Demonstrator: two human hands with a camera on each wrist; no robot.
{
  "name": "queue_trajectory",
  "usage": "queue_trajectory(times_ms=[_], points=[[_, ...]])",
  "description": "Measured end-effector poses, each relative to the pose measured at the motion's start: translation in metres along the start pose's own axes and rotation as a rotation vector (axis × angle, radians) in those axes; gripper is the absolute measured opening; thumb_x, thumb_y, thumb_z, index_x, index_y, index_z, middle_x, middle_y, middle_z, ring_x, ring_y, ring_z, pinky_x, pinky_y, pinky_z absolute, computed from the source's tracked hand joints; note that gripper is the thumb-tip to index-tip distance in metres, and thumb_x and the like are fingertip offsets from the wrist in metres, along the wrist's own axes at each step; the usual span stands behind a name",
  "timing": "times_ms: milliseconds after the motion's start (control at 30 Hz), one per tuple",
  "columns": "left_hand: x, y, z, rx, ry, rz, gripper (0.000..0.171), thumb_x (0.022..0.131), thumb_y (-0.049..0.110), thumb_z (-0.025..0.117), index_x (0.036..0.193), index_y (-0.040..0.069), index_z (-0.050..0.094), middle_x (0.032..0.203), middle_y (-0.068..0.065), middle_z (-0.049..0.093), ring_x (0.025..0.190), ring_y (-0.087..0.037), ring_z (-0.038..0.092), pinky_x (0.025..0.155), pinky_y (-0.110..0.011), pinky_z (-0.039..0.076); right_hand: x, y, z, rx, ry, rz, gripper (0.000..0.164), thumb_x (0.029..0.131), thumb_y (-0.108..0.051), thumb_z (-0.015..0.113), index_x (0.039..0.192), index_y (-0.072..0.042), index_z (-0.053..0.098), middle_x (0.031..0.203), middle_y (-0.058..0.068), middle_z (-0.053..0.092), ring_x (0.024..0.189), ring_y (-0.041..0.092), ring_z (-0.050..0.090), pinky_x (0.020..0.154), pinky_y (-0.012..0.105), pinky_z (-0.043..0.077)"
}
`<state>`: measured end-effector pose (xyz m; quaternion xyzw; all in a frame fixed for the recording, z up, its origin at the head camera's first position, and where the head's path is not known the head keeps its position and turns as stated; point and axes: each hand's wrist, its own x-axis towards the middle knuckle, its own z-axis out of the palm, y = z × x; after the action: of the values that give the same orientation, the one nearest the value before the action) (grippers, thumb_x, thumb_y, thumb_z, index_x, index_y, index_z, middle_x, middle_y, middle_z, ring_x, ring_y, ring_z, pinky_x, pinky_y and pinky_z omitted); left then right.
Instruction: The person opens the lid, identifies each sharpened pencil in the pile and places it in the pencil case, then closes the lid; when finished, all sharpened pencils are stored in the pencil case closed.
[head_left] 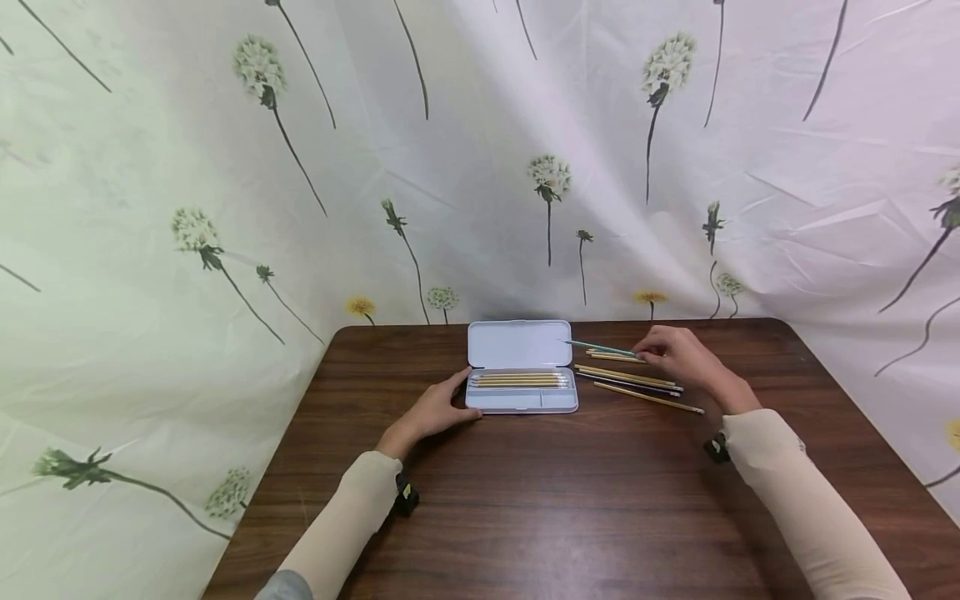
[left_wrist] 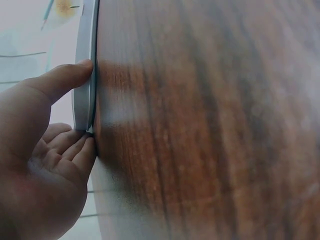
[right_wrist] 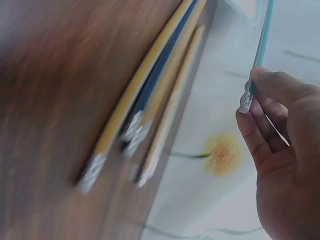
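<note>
A white pencil case (head_left: pixel 504 402) lies with its lid (head_left: pixel 519 343) raised at the back. Several yellow pencils (head_left: pixel 519 381) rest side by side in its rear compartment. My left hand (head_left: pixel 435 410) holds the case's left end, thumb (left_wrist: pixel 75 75) against the front wall and fingers around the end. Raised above the table, a green pencil (right_wrist: pixel 261 50) is pinched near its metal eraser end by my right hand (head_left: pixel 678 358). Its point reaches left in front of the lid. Loose yellow pencils (head_left: pixel 648 398) and a dark blue pencil (right_wrist: pixel 160 75) lie below that hand.
The dark wooden table (head_left: pixel 525 500) ends at the back against a hanging cloth (head_left: pixel 480 208) printed with dandelions. The case's front compartment has a small divider (head_left: pixel 541 400). Dark wrist cameras sit under both sleeves.
</note>
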<state>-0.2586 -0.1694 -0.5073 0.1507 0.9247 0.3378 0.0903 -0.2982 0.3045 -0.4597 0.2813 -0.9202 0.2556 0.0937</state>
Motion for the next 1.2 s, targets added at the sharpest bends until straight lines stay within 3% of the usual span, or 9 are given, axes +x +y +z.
queue_trajectory(times_ms=[367,533,833,1033,1200], points=[[-0.002,0.0,0.004,-0.007,0.0,-0.002,0.091,0.097,0.034,0.08,0.17,0.012,0.029,0.17,-0.017,0.04,0.157,-0.036,0.041,0.124,-0.054,0.04,0.033,-0.041,0.018,0.015,0.002,-0.172,0.013,0.093,-0.001,0.081,0.101,-0.01,0.086,0.091,-0.003,0.074,0.078,0.009,0.064,0.067,0.03,0.054],[-0.001,-0.001,0.003,-0.015,-0.001,-0.009,0.092,0.097,0.035,0.081,0.17,0.012,0.029,0.17,-0.017,0.04,0.156,-0.036,0.041,0.124,-0.055,0.04,0.047,-0.055,0.027,0.04,-0.041,-0.187,0.014,0.095,-0.004,0.079,0.104,-0.013,0.086,0.091,-0.004,0.072,0.077,0.007,0.059,0.068,0.029,0.052],[-0.001,0.0,-0.001,-0.019,0.0,-0.017,0.092,0.097,0.035,0.08,0.17,0.013,0.029,0.17,-0.017,0.039,0.157,-0.035,0.041,0.125,-0.054,0.039,0.066,-0.068,0.053,0.052,-0.094,-0.192,0.01,0.095,-0.004,0.079,0.104,-0.005,0.085,0.094,0.0,0.072,0.079,0.009,0.06,0.069,0.029,0.053],[-0.001,0.0,0.001,-0.011,0.003,-0.015,0.092,0.097,0.034,0.081,0.17,0.013,0.029,0.17,-0.017,0.04,0.156,-0.035,0.041,0.124,-0.054,0.04,0.07,-0.071,0.074,0.07,-0.128,-0.176,0.009,0.096,-0.004,0.079,0.101,-0.006,0.086,0.096,0.0,0.073,0.082,0.01,0.061,0.073,0.029,0.054],[0.0,0.0,0.001,-0.004,0.007,-0.01,0.092,0.097,0.034,0.081,0.17,0.013,0.029,0.17,-0.016,0.04,0.156,-0.035,0.042,0.124,-0.054,0.04,0.071,-0.07,0.09,0.066,-0.125,-0.22,0.008,0.094,-0.004,0.08,0.099,-0.007,0.085,0.092,-0.001,0.073,0.082,0.01,0.064,0.073,0.03,0.055]])
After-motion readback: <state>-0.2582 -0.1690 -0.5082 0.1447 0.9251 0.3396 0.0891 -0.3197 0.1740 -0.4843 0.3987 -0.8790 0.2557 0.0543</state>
